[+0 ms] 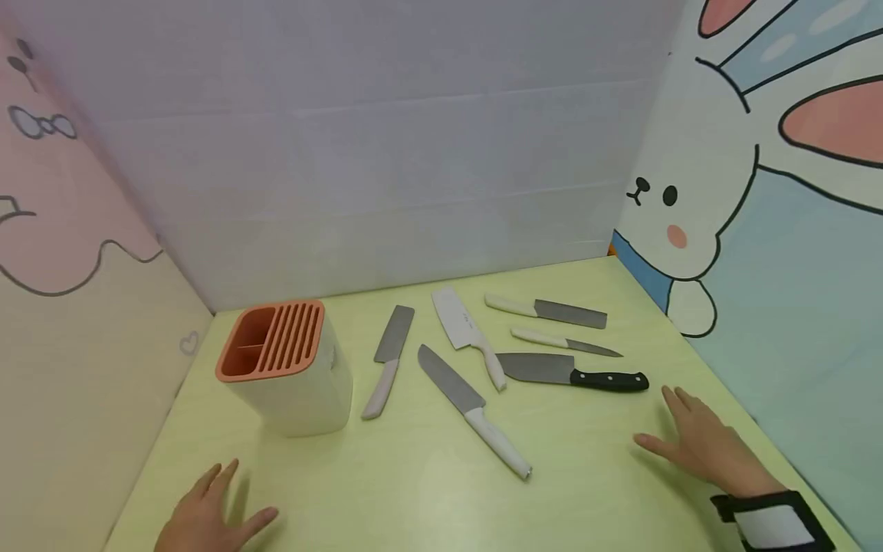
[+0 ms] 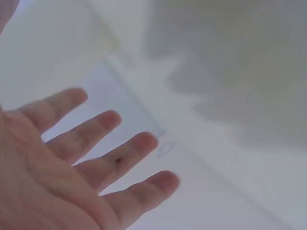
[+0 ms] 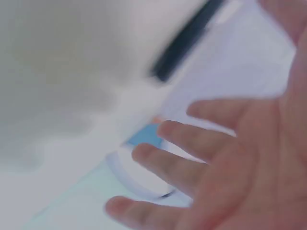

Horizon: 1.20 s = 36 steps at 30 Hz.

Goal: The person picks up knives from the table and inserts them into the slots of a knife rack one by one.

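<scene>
My left hand (image 1: 207, 515), fingers spread, holds nothing near the front left, in front of a white knife block (image 1: 313, 399) with an orange slotted top. On the right, my right hand (image 1: 707, 445) is also spread and holds nothing. Nearest to it lies a black-handled cleaver (image 1: 607, 381); its handle (image 3: 184, 45) appears blurred in the right wrist view. A chef's knife (image 1: 451, 379) lies mid-table. Behind it are a white cleaver (image 1: 455, 318), a paring knife (image 1: 586, 347) and a square-bladed knife (image 1: 569, 313). Beside the block lies another square-bladed knife (image 1: 393, 345).
The pale yellow table (image 1: 386, 491) meets a white back wall (image 1: 414, 153). A cartoon rabbit panel (image 1: 793, 268) stands along the right edge, a pink and cream panel (image 1: 76, 330) along the left. A black strap (image 1: 766, 506) wraps my right wrist.
</scene>
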### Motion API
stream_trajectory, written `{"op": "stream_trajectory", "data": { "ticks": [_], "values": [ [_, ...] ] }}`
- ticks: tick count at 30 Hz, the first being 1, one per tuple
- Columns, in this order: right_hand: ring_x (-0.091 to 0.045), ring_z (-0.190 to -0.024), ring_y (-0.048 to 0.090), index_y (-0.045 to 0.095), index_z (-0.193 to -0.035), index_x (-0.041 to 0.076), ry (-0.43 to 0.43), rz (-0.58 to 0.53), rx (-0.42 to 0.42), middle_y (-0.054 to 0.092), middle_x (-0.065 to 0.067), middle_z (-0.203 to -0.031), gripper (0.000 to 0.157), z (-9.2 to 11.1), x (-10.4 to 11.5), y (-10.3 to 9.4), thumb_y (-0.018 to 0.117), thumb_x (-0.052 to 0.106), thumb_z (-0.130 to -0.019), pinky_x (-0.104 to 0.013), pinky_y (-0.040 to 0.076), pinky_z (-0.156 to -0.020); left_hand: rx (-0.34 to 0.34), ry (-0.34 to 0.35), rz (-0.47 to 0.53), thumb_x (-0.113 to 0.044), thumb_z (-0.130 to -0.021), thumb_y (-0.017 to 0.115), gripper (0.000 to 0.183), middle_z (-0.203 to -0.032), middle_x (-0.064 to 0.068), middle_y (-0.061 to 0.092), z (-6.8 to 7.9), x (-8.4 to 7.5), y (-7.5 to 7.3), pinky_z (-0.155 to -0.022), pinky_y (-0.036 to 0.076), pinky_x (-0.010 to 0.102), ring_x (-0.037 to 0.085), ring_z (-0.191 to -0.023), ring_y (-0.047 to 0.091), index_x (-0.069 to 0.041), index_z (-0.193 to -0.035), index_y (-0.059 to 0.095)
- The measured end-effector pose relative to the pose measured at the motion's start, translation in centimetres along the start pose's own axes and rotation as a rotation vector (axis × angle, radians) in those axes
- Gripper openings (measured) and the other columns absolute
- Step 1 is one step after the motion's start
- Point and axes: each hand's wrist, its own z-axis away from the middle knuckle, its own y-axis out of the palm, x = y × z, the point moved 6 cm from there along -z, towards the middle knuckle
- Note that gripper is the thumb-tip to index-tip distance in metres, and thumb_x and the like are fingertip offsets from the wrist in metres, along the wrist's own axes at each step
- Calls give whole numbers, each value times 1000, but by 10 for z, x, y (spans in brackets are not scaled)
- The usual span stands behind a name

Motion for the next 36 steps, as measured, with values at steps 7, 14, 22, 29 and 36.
{"op": "stream_trajectory", "data": {
  "ticks": [7,14,22,29,36],
  "values": [
    [-30,-89,62,53,-126,-1,-223,-102,-195,65,-19,-106,70,-23,89,-51,53,58,-88,-47,52,-70,-682,185,199,-52,-51,84,116,-127,34,45,13,-31,-105,-87,36,66,52,-110,41,1,-141,33],
    [-13,-64,58,61,-115,2,-338,-130,-224,68,-7,-86,48,-68,156,-61,60,43,-90,-34,50,-55,-808,442,216,-76,-65,63,112,-134,30,40,-11,-82,-144,-94,32,65,47,-120,35,-2,-143,32],
    [-12,-55,55,66,-105,3,-347,-74,-207,64,-3,-68,46,-120,201,-39,61,45,-88,-34,50,-52,-800,498,133,-74,-70,58,104,-128,32,44,-45,-117,-139,-93,32,65,49,-119,36,4,-136,39],
    [-12,-44,42,64,-80,6,-281,-28,-174,53,-1,-60,43,-149,211,-12,62,48,-86,-28,37,-41,-805,373,6,-60,-67,69,91,-115,29,56,-55,-126,-126,-86,38,64,47,-102,50,8,-125,50],
    [-16,-43,45,50,-61,12,-196,5,-62,39,2,-51,51,-163,212,10,63,56,-82,-30,32,-39,-910,355,31,-65,-65,67,91,-108,26,61,-57,-130,-121,-83,38,63,44,-84,56,7,-120,54]
  ]
}}
